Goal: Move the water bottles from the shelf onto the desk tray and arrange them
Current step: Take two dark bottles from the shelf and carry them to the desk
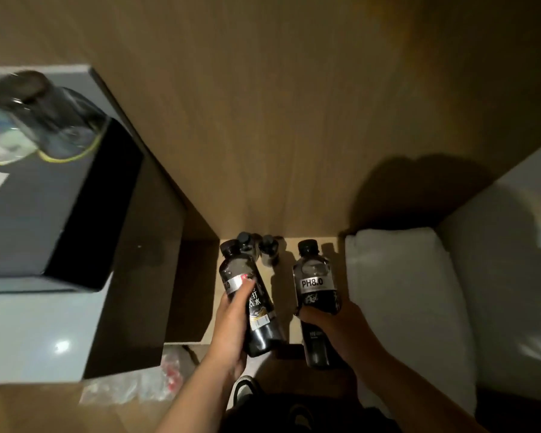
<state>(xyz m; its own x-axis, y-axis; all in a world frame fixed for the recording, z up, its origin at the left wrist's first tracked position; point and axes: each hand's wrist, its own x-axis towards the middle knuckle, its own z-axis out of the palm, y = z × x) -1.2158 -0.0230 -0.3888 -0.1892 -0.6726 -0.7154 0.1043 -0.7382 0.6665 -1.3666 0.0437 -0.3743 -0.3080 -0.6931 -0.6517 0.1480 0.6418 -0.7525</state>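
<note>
- Nearest, a shoe (245,390) shows between the two forearms, and a crumpled clear plastic bag (144,382) lies just to the left of it.
- The left hand (231,332) grips a dark bottle (250,304) around its middle — fingers curled over the label, the bottle tilted with its cap leaning up and left.
- The right hand (331,323) holds a second dark bottle (317,295), the one marked "PH8.0", with the fingers wrapped round its lower half; it stands close to upright.
- Both held bottles are in the air over a low wooden shelf (310,242), well apart from each other.
- Behind them, at the back of that shelf, two more bottles (263,248) stand close together against the wooden wall panel (278,104); only their caps and shoulders show.
- To the right lies a white pillow (403,292).
- Far left, a dark tray (75,214) sits on the pale desk — two upturned glasses (44,117) on it, blurred.
</note>
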